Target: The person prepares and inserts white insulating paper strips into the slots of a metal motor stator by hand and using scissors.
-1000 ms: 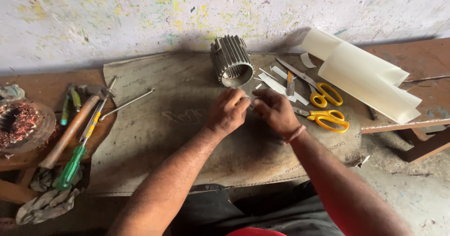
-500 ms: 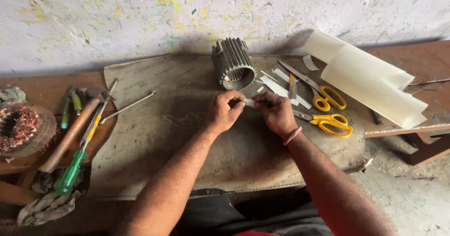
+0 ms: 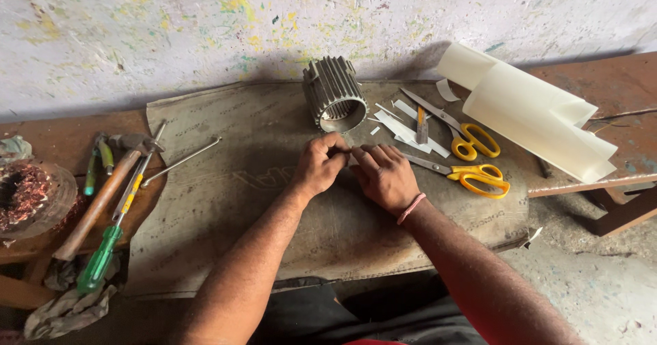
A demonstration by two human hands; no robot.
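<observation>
On the mat [image 3: 226, 201], both hands [image 3: 352, 167] pinched on a small white strip [image 3: 350, 150]

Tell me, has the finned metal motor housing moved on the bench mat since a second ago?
No. The finned metal motor housing sits at the same spot near the mat's far edge, left of the yellow scissors.

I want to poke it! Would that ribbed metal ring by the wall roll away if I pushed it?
Probably not far. The ring looks like thick finned metal, so it is likely heavy for its size. It seems to rest tilted on its open end on the mat, so a push would more likely slide or tip it. Laid on its side, its round shape could roll.
</observation>
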